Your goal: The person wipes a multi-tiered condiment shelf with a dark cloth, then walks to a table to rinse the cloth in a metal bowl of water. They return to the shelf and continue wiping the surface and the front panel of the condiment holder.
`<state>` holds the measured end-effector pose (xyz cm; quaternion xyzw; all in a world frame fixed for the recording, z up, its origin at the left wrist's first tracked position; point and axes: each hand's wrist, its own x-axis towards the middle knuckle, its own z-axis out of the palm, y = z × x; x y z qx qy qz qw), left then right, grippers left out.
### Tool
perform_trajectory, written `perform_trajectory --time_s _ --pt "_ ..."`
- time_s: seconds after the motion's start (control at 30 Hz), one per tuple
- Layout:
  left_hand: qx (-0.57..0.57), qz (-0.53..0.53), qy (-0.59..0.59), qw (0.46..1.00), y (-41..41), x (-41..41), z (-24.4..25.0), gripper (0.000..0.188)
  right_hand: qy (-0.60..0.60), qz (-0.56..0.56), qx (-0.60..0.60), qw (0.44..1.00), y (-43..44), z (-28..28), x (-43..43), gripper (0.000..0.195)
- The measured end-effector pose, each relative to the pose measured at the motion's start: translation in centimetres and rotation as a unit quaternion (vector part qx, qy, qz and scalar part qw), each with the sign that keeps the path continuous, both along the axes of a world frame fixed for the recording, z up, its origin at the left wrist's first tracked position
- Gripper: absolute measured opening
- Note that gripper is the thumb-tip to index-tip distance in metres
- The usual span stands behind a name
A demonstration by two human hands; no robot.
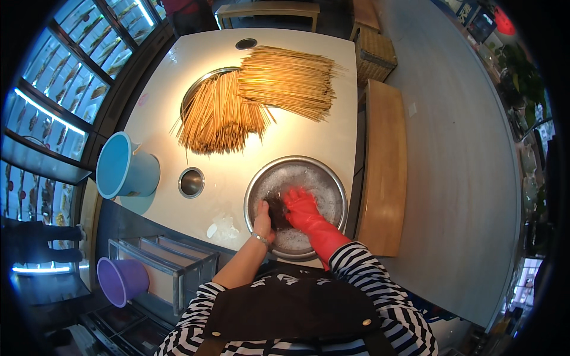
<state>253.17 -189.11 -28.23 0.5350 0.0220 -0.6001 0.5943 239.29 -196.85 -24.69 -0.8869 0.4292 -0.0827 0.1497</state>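
Observation:
A round stainless steel basin (339, 191) of foamy water stands at the near right of the table. Inside its rim, my bare left hand (263, 222), with a bracelet at the wrist, curves along the left side of a dark, blurred mass (278, 213). What that mass is, I cannot make out. My right hand (303, 207), in a red rubber glove, reaches in from the right and meets the mass; its fingers are smeared by motion. Farther off, one pile of thin wooden skewers (222, 115) fans over a metal tray (189, 95). A second skewer pile (287, 80) overlaps it on the right.
A light blue bucket (144, 171) stands at the table's left edge. Round metal-rimmed openings (191, 182) are set in the tabletop (156, 111). A wooden bench (384, 178) runs along the right side. On the floor side are a metal rack (178, 276) and a purple bucket (124, 280). A person (189, 18) stands beyond the table.

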Motion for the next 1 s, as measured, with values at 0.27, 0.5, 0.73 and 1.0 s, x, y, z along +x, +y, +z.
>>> perform_trajectory --time_s 0.27,0.5,0.73,1.0 --pt "0.047 -0.379 -0.528 0.759 -0.2 -1.2 6.4 0.096 -0.255 -0.177 0.461 0.831 -1.1 3.3 -0.8 0.044" --pt "-0.051 -0.265 -0.165 0.949 -0.7 -0.5 3.8 0.05 -0.514 -0.14 0.633 0.561 -0.4 9.8 -1.1 0.028" --pt "-0.201 -0.061 0.177 0.961 -0.1 -0.5 6.9 0.03 -0.433 -0.108 0.509 0.736 0.2 8.0 -3.1 0.028" --pt "-0.194 0.039 0.251 0.948 -0.6 -0.8 6.9 0.039 -0.583 -0.215 0.606 0.497 0.4 4.1 -3.5 0.056"
